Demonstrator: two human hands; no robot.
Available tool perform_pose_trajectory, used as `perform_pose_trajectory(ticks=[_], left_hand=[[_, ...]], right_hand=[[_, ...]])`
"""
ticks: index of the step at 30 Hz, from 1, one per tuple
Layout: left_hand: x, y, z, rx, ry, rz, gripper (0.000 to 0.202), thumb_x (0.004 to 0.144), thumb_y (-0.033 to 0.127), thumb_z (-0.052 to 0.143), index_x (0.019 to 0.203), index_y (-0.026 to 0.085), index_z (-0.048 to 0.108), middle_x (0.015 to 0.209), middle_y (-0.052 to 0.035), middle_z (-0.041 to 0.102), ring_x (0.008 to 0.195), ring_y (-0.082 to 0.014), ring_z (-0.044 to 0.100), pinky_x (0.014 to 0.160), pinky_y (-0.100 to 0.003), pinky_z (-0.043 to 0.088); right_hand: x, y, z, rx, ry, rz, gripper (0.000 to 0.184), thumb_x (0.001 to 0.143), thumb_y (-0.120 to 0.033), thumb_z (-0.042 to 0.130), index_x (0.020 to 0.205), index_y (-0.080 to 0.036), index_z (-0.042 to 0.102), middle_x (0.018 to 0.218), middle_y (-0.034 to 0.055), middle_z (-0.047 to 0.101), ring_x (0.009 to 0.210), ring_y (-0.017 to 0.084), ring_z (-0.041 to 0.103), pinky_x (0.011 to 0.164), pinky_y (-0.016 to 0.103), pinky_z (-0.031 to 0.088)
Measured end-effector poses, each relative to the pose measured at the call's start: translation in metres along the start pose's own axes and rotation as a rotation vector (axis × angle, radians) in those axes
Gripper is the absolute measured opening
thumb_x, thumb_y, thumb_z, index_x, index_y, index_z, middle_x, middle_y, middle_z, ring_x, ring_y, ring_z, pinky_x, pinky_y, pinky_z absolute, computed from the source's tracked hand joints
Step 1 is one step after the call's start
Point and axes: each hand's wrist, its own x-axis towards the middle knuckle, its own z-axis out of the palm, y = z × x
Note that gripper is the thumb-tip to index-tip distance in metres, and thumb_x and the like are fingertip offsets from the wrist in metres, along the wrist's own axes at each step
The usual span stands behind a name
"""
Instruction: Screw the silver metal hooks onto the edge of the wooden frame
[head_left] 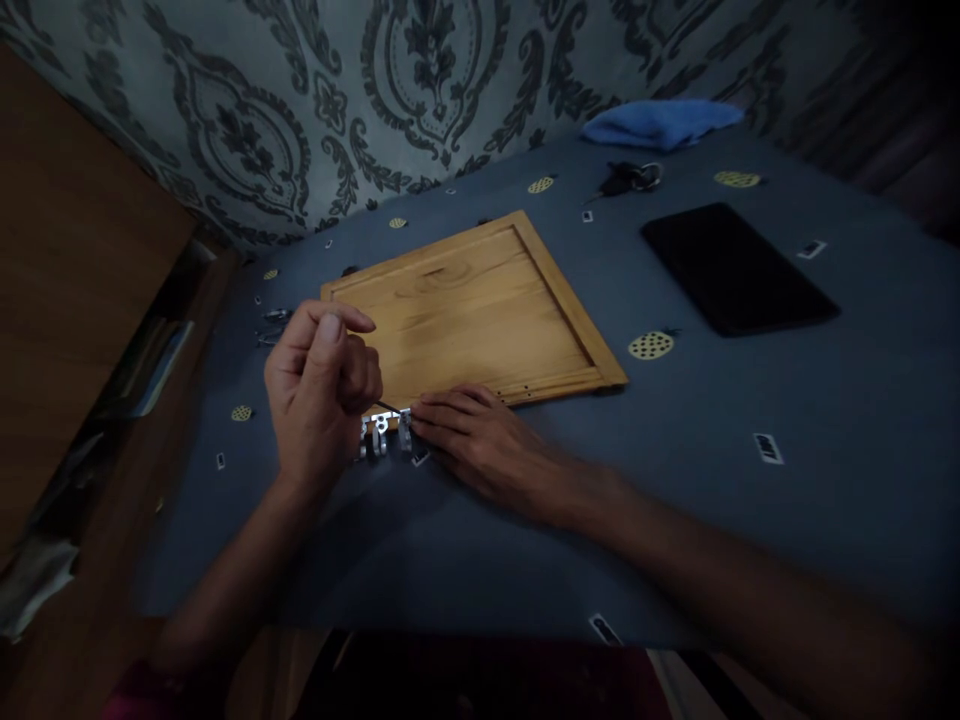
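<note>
A wooden panel [465, 310] with a raised frame lies flat on the table, small dark holes along its near edge. Shiny metal hardware [381, 432], hinge-like, sits at that edge towards the left. My left hand [319, 390] is closed above the panel's near left corner. A thin dark shaft [388, 407] runs from it to the metal hardware; its handle is hidden in the fingers. My right hand [480, 440] lies palm down on the near edge, fingers stretched out together, tips beside or touching the hardware. Whatever is under its fingers is hidden.
A black tablet-like slab [739, 270] lies at the right on the blue-grey tablecloth [675, 460]. Behind it are a dark tool with a ring [630, 180] and a blue cloth [660, 122]. Small metal pieces [274, 325] lie left of the panel. A patterned wall [330, 100] bounds the back.
</note>
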Motion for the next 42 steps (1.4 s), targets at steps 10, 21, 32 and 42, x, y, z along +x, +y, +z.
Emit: perform_pose_trajectory(ticks=[10,21,32,42], left_hand=[[-0.0005,-0.0025,0.0,0.015,-0.046,-0.026,0.029,0.086,0.042,0.078,0.079,0.016,0.066,0.045,0.0108,0.032,0.036,-0.0047,0.021,0.038,-0.018,0.023],[-0.0035,-0.0015,-0.0024,0.008,-0.117,-0.041,0.028,0.089,0.042,0.076,0.083,0.016,0.067,0.047,0.01,0.032,0.037,-0.0047,0.026,0.039,-0.017,0.027],[-0.0049,-0.0042,-0.0063,0.014,-0.159,-0.026,0.024,0.095,0.039,0.07,0.086,0.017,0.069,0.047,0.0094,0.035,0.038,-0.0053,0.026,0.04,-0.018,0.028],[0.0039,-0.0033,-0.0024,0.034,-0.098,-0.081,0.026,0.087,0.04,0.077,0.082,0.017,0.067,0.051,0.0089,0.035,0.042,-0.0058,0.027,0.041,-0.017,0.027]], right_hand=[[0.0006,-0.0014,-0.0018,0.001,0.02,-0.007,0.03,0.099,-0.014,0.054,0.126,-0.011,0.067,0.131,0.0144,0.072,0.126,0.026,0.062,0.106,0.049,0.047],[-0.0002,-0.0014,-0.0028,-0.011,0.004,-0.014,0.032,0.098,-0.012,0.057,0.129,-0.012,0.065,0.132,0.0146,0.07,0.127,0.027,0.061,0.106,0.047,0.046],[0.001,-0.0024,-0.0045,-0.012,-0.004,-0.014,0.031,0.098,-0.012,0.056,0.128,-0.012,0.065,0.131,0.0138,0.071,0.125,0.027,0.062,0.105,0.047,0.048],[0.0003,-0.0005,-0.0027,-0.022,0.005,-0.019,0.03,0.1,-0.014,0.054,0.127,-0.011,0.066,0.132,0.0137,0.071,0.127,0.028,0.061,0.105,0.048,0.047]])
